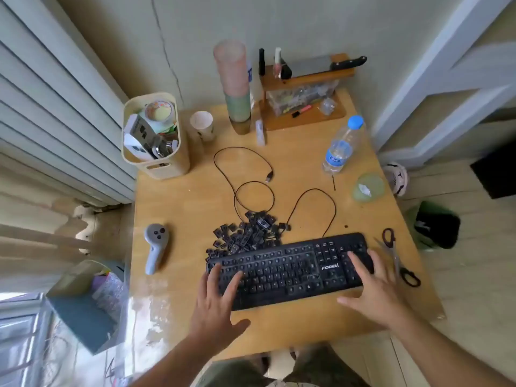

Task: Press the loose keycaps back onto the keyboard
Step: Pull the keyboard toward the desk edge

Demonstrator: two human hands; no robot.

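Note:
A black keyboard (290,270) lies near the front edge of the wooden table (181,213), slightly turned. Most of its keycaps are off, so bare switch posts show. A heap of loose black keycaps (245,234) sits just behind its left half. My left hand (216,304) lies flat with spread fingers on the keyboard's left end. My right hand (368,289) lies flat with spread fingers on the right end, over the number pad. Neither hand holds anything.
The keyboard's black cable (251,174) loops across the middle of the table. Scissors (396,256) lie right of the keyboard, a grey controller (155,247) to its left. A water bottle (342,145), paper cup (203,125), beige bin (156,135) and wooden shelf (304,90) stand further back.

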